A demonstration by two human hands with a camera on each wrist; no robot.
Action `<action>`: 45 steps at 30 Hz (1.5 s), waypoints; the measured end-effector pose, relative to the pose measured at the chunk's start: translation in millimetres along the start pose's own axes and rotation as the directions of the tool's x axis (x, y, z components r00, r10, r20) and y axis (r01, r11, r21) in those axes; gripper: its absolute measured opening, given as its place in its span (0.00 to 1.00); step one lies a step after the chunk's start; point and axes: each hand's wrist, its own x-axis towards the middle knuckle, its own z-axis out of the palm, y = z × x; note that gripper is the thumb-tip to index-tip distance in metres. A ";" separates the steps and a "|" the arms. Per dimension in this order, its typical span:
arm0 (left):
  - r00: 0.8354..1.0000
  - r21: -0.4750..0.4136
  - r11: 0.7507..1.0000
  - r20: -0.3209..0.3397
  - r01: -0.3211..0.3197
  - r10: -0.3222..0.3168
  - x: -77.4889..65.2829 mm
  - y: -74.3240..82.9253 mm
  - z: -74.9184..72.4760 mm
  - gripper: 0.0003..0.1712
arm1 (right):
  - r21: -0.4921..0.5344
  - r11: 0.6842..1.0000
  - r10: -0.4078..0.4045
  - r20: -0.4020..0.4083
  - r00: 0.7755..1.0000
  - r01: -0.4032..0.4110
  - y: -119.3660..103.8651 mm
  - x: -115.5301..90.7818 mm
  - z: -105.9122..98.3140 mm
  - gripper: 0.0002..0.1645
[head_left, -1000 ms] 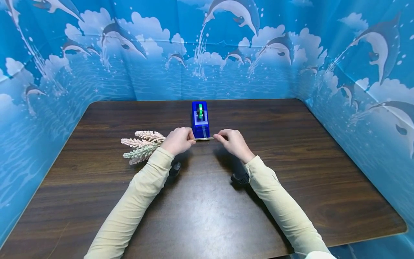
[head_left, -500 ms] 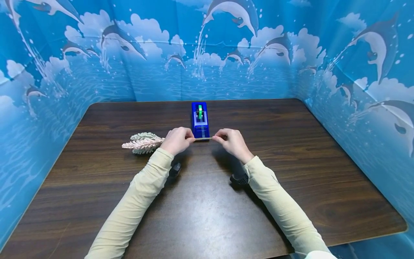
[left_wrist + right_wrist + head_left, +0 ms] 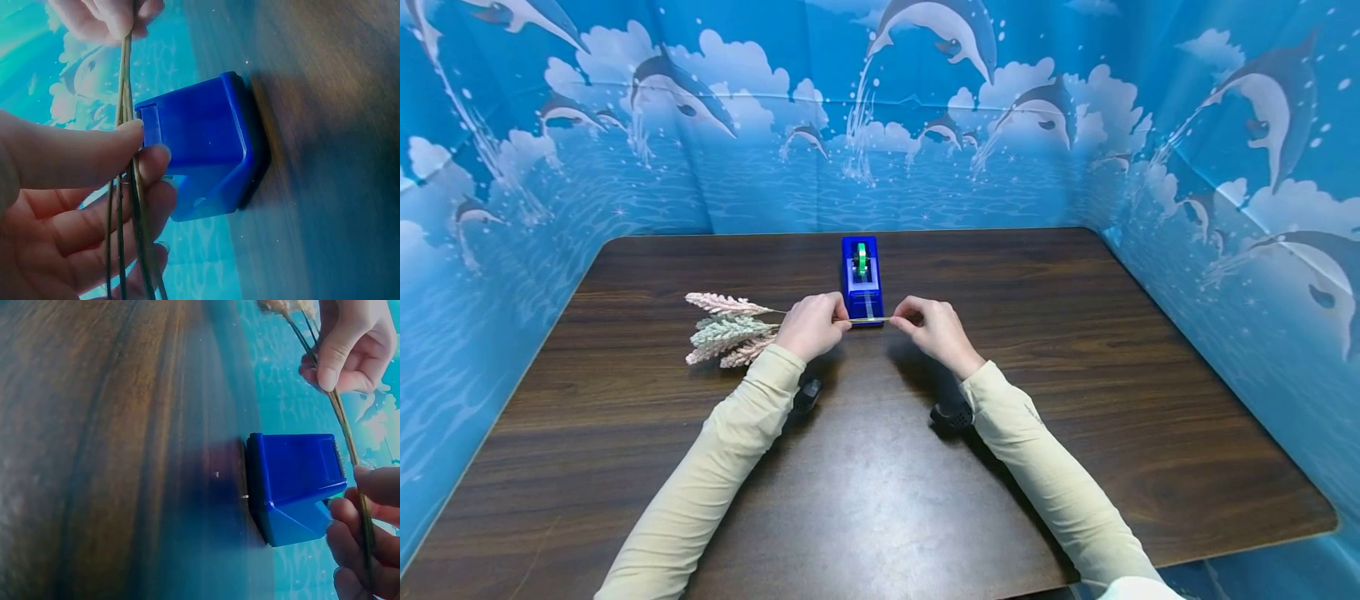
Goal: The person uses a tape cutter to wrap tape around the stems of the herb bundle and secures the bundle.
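My left hand [image 3: 811, 327] pinches a bundle of thin artificial flower stems [image 3: 125, 81] between thumb and fingers. To its left the fluffy pink and pale green flower heads [image 3: 730, 332] fan out above the table. The stems' far ends run rightward to my right hand [image 3: 934, 328], whose thumb and fingertips pinch them. In the left wrist view the stems splay apart below the thumb and draw together above it. A blue tape dispenser [image 3: 861, 271] with a green tape core stands just beyond the stems, which cross in front of its cutting end.
The dark wooden table [image 3: 1075, 367] reaches out on both sides of my arms. A blue curtain [image 3: 760, 183] printed with dolphins hangs along the table's back and sides. Black wrist cameras [image 3: 951, 414] sit under my wrists.
The flower heads have turned about their stems: they bunched together, then spread again, with a pink one now on top and green in the middle. Both hands stay almost in place.
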 end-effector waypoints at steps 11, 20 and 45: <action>0.997 -0.042 0.997 -0.025 -0.068 0.067 1.1 -2.6 1.1 0.05 | -0.060 0.998 0.009 0.010 1.000 -0.009 1.0 -1.5 2.6 0.13; 0.992 0.010 0.993 -0.042 -0.115 0.116 0.2 -3.8 2.8 0.08 | -0.057 0.998 0.008 -0.026 1.000 -0.010 -0.5 -1.6 2.6 0.09; 0.998 -0.018 0.998 -0.036 -0.053 0.052 0.7 -2.6 7.3 0.04 | -0.101 0.993 0.059 -0.023 0.998 -0.061 0.8 -2.4 5.5 0.17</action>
